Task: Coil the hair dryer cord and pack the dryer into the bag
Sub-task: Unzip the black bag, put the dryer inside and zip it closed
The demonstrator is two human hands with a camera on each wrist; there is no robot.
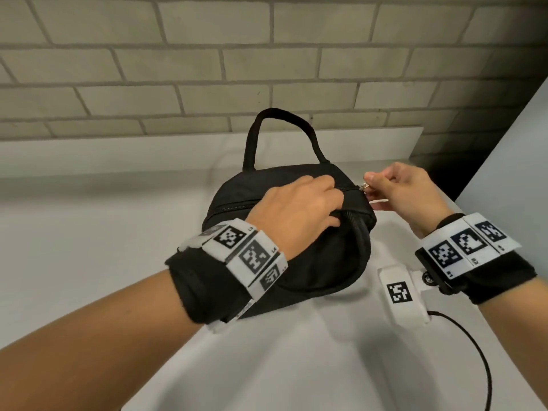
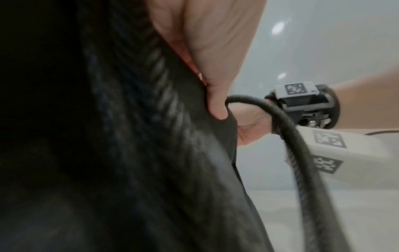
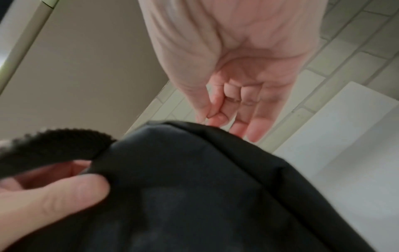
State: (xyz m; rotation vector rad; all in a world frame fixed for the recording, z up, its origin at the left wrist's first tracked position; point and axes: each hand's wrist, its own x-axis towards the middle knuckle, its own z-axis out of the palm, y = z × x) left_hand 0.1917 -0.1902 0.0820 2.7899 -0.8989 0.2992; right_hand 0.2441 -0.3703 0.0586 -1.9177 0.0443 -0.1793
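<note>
- Bag [image 1: 284,232]: small, black, soft fabric, rounded outline; it lies on the white counter [image 1: 89,247] in front of a tiled wall [image 1: 207,54].
- Carry handle [image 1: 278,120]: black webbing loop, standing up at the far side of the bag, towards the wall.
- Zipper: a dark line runs across the top of the bag; the metal zipper pull [image 1: 364,186] sits at its right end.
- Opening: a ribbed dark edge [image 1: 355,229] shows at the bag's right side, under the left thumb. The contents cannot be identified; the hair dryer itself is not visible.
- Left hand [image 1: 296,209]: laid over the top of the bag, fingers curled onto the fabric and thumb pressed into the right edge, gripping it.
- Right hand [image 1: 397,191]: just beside the bag's right end, thumb and forefinger closed together on the zipper pull; the other fingers are loosely curled.
- Wrist bands: each wrist carries a black strap with printed square markers.
</note>
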